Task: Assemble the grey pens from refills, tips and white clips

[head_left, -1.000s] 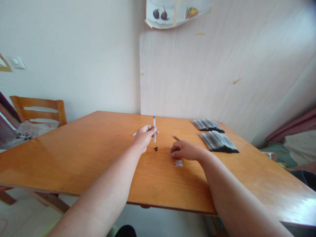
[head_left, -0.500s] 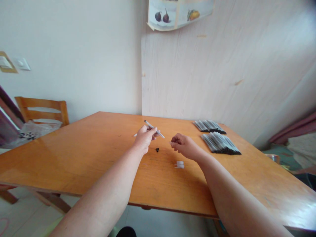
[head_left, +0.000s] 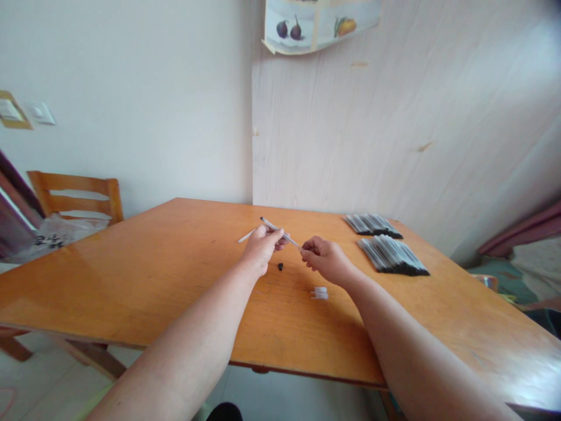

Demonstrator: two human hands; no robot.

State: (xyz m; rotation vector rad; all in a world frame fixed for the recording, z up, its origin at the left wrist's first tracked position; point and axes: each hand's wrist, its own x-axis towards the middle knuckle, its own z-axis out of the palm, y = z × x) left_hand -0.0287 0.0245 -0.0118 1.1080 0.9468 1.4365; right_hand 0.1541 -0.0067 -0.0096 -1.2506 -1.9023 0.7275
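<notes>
Left hand (head_left: 262,247) grips pen (head_left: 290,239); right hand (head_left: 322,259) seemingly pinching tip (head_left: 298,247).

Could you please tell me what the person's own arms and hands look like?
Both the left forearm and right forearm are bare, with no sleeves, watch or bracelet showing. The left hand and right hand are ungloved. Whether any rings are worn on the fingers is too small to tell.
</notes>
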